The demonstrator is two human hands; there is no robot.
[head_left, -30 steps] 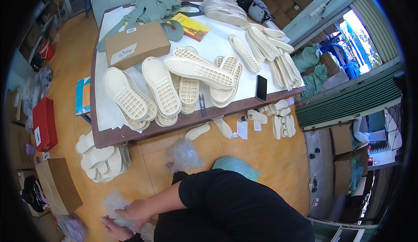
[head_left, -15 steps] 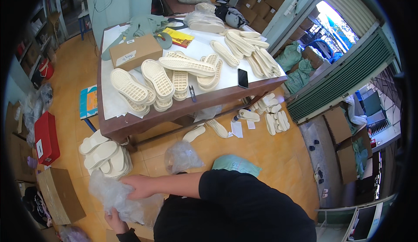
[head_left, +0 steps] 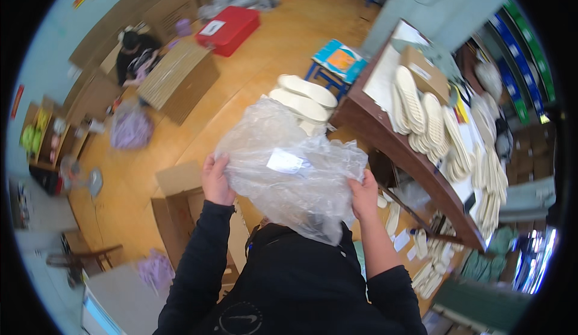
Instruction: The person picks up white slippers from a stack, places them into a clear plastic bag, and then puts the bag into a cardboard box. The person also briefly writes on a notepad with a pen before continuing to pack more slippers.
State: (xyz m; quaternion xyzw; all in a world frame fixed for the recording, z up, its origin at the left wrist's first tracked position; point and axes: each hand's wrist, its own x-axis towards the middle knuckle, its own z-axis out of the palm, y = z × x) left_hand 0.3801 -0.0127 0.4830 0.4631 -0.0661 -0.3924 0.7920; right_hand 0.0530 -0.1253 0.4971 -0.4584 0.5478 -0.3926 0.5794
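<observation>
A clear, crinkled plastic bag [head_left: 259, 175] is spread out in front of my body. My left hand [head_left: 218, 181] grips its left edge, while my right hand [head_left: 363, 196] pinches the opposite edge. A white label [head_left: 285, 161] shows near the middle of the bag. Just beyond it, a stack of cream shoe soles [head_left: 310, 94] stands on the floor, partly covered by the plastic. An open cardboard box [head_left: 176, 223] lies below my left forearm; most of its inside is hidden.
On the right stands a table [head_left: 415, 175] bearing cream soles [head_left: 431, 118] and a small carton [head_left: 423, 70]. A blue stool [head_left: 328, 82], a red box [head_left: 235, 31] and a large carton [head_left: 180, 79] stand farther off. Another person [head_left: 132, 58] sits behind the carton.
My view has swung left, bringing the other person and open box into sight. The bunched plastic bag is now stretched between my hands, which have moved apart.
</observation>
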